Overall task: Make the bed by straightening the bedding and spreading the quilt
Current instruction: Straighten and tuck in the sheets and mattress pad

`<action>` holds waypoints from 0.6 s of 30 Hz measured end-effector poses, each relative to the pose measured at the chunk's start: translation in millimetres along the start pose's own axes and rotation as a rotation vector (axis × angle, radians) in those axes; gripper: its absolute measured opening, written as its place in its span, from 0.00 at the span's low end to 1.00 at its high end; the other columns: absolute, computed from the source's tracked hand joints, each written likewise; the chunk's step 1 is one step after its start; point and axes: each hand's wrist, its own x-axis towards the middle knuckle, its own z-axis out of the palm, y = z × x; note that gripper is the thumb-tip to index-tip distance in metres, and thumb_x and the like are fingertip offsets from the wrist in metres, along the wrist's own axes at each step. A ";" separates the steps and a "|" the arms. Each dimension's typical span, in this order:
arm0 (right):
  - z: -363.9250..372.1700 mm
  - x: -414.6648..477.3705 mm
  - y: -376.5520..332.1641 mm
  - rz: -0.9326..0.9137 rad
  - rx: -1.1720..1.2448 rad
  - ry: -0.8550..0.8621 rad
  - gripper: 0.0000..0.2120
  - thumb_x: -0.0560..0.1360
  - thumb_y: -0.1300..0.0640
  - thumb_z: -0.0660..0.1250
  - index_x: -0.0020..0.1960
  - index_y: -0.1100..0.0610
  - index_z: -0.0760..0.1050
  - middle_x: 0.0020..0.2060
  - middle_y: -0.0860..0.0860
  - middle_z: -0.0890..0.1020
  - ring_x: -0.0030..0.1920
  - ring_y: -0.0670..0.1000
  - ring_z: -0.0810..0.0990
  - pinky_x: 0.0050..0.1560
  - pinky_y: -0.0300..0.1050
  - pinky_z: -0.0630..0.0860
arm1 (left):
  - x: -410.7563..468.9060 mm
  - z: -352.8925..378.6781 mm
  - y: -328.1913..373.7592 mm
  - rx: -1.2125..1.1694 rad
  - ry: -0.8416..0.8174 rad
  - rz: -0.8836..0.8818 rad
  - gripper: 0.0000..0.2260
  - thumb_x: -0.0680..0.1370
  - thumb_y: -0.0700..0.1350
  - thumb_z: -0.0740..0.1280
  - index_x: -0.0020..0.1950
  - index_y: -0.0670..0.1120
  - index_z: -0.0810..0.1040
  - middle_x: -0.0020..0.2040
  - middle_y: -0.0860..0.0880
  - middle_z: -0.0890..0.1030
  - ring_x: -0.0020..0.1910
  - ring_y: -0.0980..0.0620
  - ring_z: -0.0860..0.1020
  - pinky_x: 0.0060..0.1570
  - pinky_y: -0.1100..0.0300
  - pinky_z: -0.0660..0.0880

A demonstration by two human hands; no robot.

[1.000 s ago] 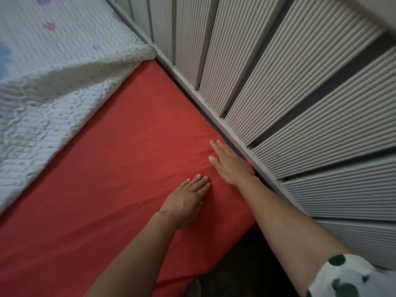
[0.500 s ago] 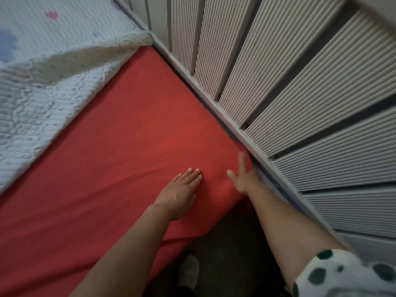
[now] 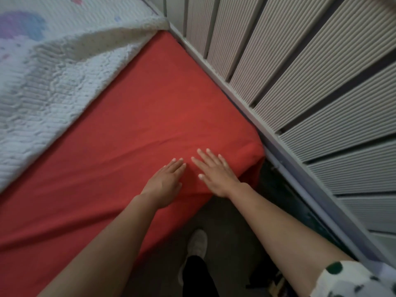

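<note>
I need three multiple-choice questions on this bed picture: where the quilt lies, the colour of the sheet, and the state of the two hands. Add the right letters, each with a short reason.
1. Where is the quilt?
A. on the floor
B. at the far left, apart from the hands
C. under both hands

2. What colour is the sheet?
A. blue
B. red
C. green

3. How are the left hand and right hand?
A. flat on the sheet, fingers straight
B. gripping the quilt
C. raised in the air

Answers: 1 B, it covers the upper left of the sheet. 2 B, the bare cloth is red. 3 A, both palms rest on the sheet.
</note>
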 end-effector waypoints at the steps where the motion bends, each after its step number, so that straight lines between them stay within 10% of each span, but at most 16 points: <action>1: 10.2 -6.3 -12.0 -0.013 0.004 -0.041 0.27 0.82 0.51 0.53 0.78 0.46 0.48 0.78 0.46 0.43 0.77 0.49 0.39 0.75 0.53 0.40 | -15.9 3.4 -7.9 -0.006 0.005 -0.011 0.29 0.79 0.41 0.60 0.78 0.46 0.53 0.79 0.49 0.50 0.78 0.50 0.47 0.75 0.53 0.51; 8: 68.0 -63.3 -91.8 -0.007 0.031 0.037 0.25 0.78 0.58 0.62 0.74 0.50 0.63 0.76 0.51 0.58 0.76 0.53 0.55 0.74 0.50 0.53 | -140.5 33.4 -51.4 0.069 -0.068 -0.079 0.29 0.79 0.47 0.62 0.78 0.47 0.56 0.79 0.50 0.51 0.78 0.51 0.49 0.75 0.56 0.52; 18: 111.0 -59.0 -157.6 -0.188 -0.273 0.203 0.22 0.59 0.62 0.77 0.50 0.52 0.76 0.44 0.51 0.75 0.46 0.55 0.75 0.44 0.48 0.71 | -204.8 63.7 -57.4 0.260 0.021 -0.277 0.15 0.75 0.45 0.66 0.61 0.48 0.71 0.61 0.48 0.70 0.61 0.46 0.69 0.55 0.53 0.67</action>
